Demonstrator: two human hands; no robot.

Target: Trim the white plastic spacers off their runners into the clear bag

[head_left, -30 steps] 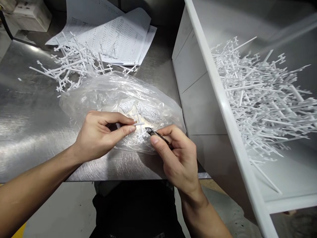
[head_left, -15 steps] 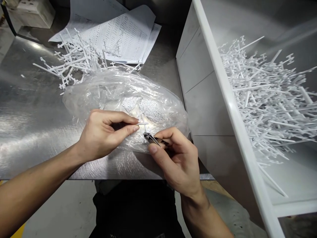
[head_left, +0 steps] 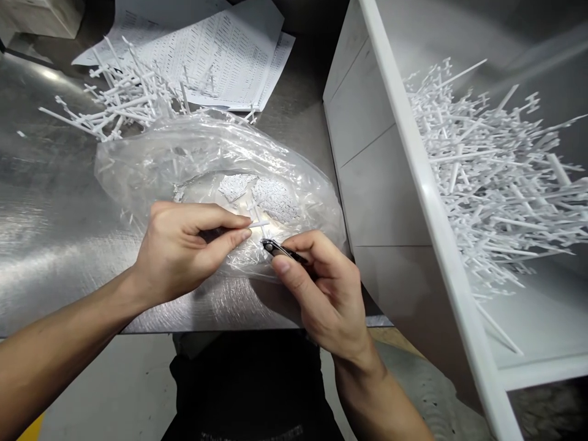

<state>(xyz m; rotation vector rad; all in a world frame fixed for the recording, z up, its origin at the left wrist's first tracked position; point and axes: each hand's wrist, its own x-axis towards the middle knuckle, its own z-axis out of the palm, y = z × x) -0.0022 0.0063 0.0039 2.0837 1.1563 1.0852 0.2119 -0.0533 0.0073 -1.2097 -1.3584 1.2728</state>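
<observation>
My left hand pinches a thin white plastic sprue between thumb and forefinger. Its branches stick out toward my right. Closed around a small metal nail clipper, my right hand holds the jaws right at the sprue's lower end. Beneath both hands lies a clear plastic bag, spread open, with many tiny white pieces inside. Behind the bag's left part is a loose pile of white sprues.
A large white bin stands at the right, heaped with white sprues. Printed sheets lie at the back of the metal table. A pale block sits at the back left.
The view has shifted slightly, so the table items appear a little further left and up. The clipper's handles look closer together. Both hands keep their holds.
</observation>
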